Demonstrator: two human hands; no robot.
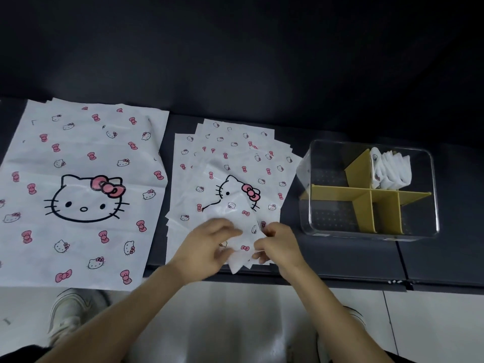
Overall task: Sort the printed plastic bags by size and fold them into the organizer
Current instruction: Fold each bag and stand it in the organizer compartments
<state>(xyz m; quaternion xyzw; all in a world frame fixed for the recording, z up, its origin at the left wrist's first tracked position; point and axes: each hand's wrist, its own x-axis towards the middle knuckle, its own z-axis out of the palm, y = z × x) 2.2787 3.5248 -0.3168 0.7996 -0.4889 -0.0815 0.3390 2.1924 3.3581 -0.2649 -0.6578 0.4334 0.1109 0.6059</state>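
At the near edge of the dark surface, left hand and right hand both pinch a half-folded small bag atop its fanned stack, thin, limp, probably slippery film best gripped at its creased edges, with the organizer at far right.

Left hand, right hand on bag

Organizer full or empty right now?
Partly filled: folded bags sit in one far compartment of the organizer; the other compartments look empty.
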